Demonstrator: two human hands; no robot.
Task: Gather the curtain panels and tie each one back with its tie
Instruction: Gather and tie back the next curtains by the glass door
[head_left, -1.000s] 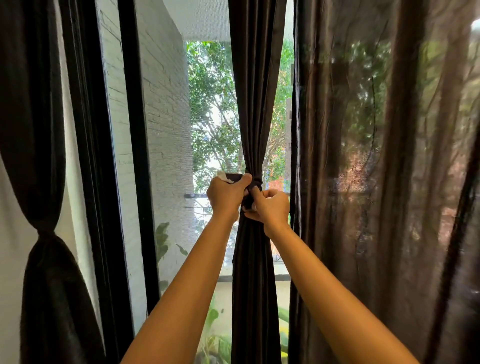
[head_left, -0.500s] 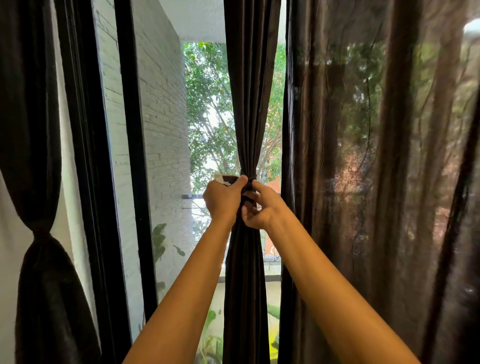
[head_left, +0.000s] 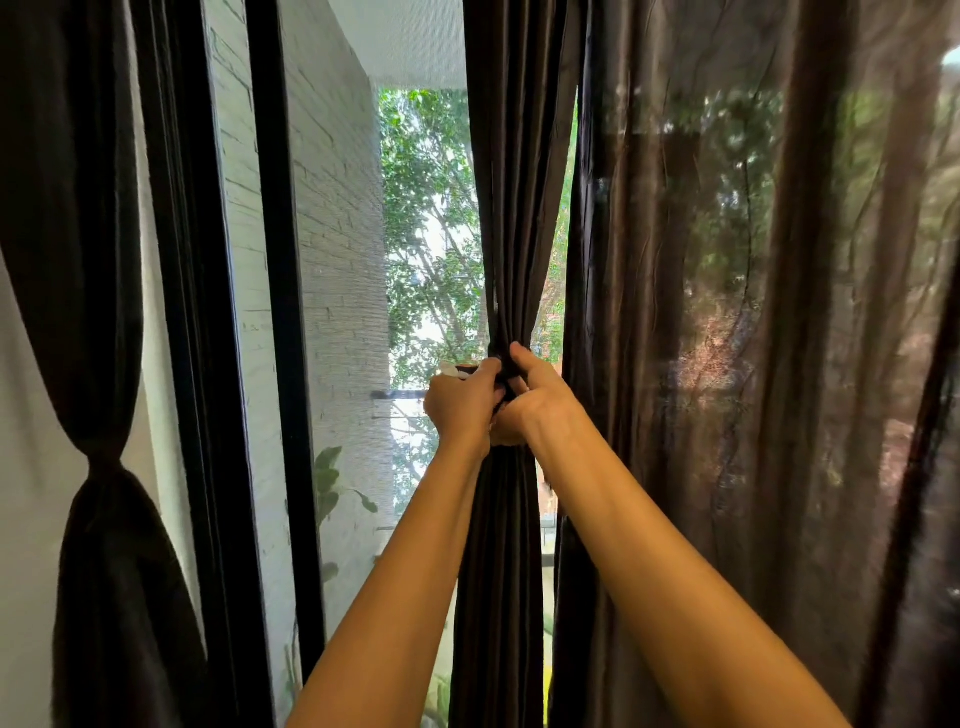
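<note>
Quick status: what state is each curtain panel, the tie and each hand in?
left panel: gathered, cinched at mid-height.
middle panel: gathered, pinched in by both hands.
right panel: hanging loose, untied.
tie: around middle panel; fastened or not, cannot tell.
left hand: grips tie end.
right hand: fingers curled on tie.

Gathered curtain (head_left: 511, 208) before black window frame (head_left: 283, 364)

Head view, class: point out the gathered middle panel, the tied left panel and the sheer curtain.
gathered middle panel (head_left: 511, 208): head view, on its upper pleats.
tied left panel (head_left: 104, 469): head view, at its cinched waist.
sheer curtain (head_left: 753, 338): head view, on its wrinkled middle.
</note>
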